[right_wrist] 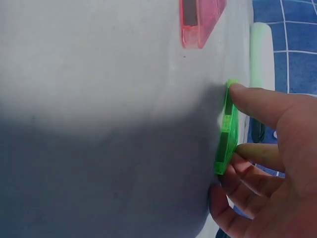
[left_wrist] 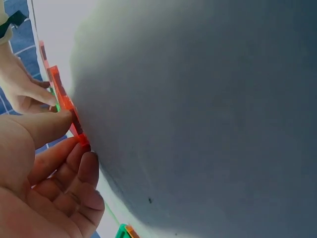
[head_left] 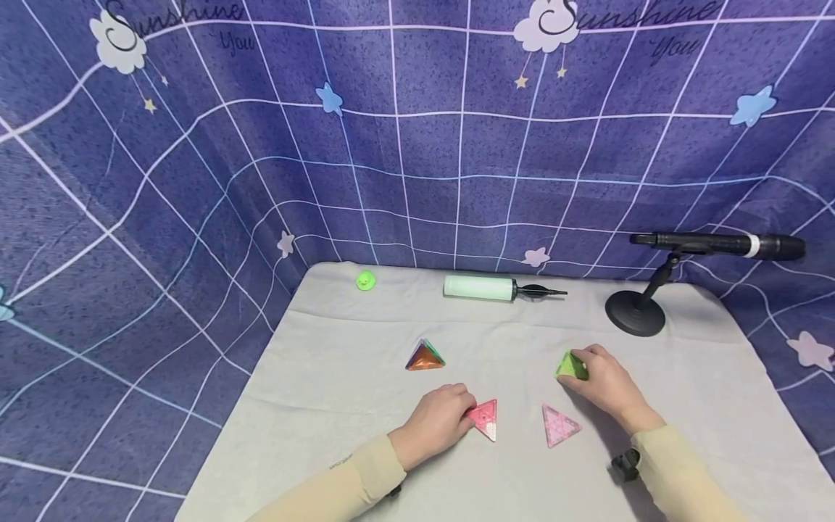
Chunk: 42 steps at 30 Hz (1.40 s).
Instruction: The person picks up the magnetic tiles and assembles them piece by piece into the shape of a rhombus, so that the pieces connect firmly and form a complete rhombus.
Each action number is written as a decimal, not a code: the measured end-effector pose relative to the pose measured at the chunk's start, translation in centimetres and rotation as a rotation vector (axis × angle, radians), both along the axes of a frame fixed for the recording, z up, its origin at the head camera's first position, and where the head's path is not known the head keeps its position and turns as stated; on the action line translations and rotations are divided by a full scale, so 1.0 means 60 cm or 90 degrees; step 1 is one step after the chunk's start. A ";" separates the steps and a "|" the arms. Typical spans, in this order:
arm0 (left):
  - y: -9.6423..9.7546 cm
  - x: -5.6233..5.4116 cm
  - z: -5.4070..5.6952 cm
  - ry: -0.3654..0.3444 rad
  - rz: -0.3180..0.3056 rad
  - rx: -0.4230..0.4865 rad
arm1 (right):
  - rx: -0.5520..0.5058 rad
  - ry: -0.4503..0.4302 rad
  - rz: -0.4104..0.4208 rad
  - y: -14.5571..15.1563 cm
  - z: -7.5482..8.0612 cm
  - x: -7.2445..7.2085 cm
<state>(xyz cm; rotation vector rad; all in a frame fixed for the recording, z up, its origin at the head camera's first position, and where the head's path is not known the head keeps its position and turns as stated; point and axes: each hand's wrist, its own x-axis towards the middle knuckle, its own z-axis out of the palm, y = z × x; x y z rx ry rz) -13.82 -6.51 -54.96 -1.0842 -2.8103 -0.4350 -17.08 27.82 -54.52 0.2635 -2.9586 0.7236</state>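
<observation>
My left hand (head_left: 438, 420) pinches a red triangular magnetic tile (head_left: 485, 419) at its left corner, with the thumb on one side and the fingertips on the other in the left wrist view. Farther right, my right hand (head_left: 607, 386) holds a green triangular tile (right_wrist: 227, 131) between thumb and fingers, low over the cloth. A pink translucent triangle tile (head_left: 559, 425) lies flat between the two hands. Beyond the left hand sits a small cluster of triangle tiles (head_left: 425, 357), with orange in front and purple and green edges behind.
At the back of the white-covered table (head_left: 339, 428) are a green rubber duck (head_left: 365, 280) and a pale green hand pump (head_left: 479, 288). A black microphone on a stand (head_left: 636, 312) is at the back right. Blue grid-patterned curtain (head_left: 430, 145) borders the table behind and on both sides.
</observation>
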 end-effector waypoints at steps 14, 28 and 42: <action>0.001 -0.001 -0.003 -0.033 0.013 0.023 | 0.003 0.003 0.012 -0.010 0.001 -0.002; 0.001 -0.008 0.002 -0.047 0.001 0.032 | -0.003 0.006 0.029 -0.035 0.000 -0.008; 0.004 -0.020 0.005 -0.026 0.035 0.059 | -0.014 0.002 0.064 -0.064 -0.004 -0.013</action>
